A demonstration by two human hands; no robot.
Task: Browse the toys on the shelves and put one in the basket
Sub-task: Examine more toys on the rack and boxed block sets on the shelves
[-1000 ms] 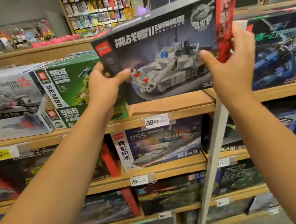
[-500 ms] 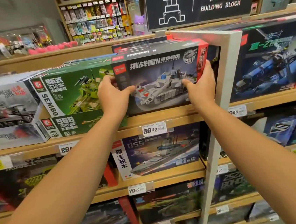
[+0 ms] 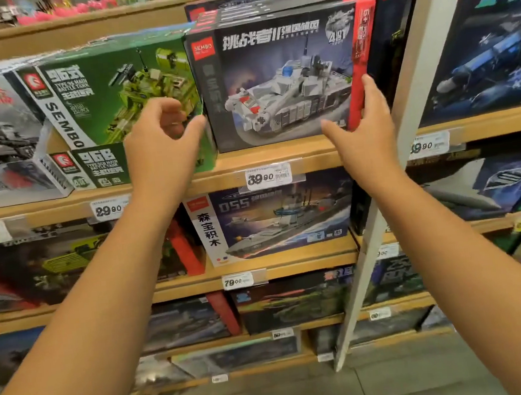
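Grey tank box (image 3: 279,79) stands upright on the wooden shelf (image 3: 281,159) at centre frame, face out so its picture sells it. Left hand (image 3: 160,143) hovers just beside its left edge, grip apart, holding nothing. Right hand (image 3: 364,128) lies flat against the red right side, steadying it. No basket is in view.

Bare forearms, no sleeves visible
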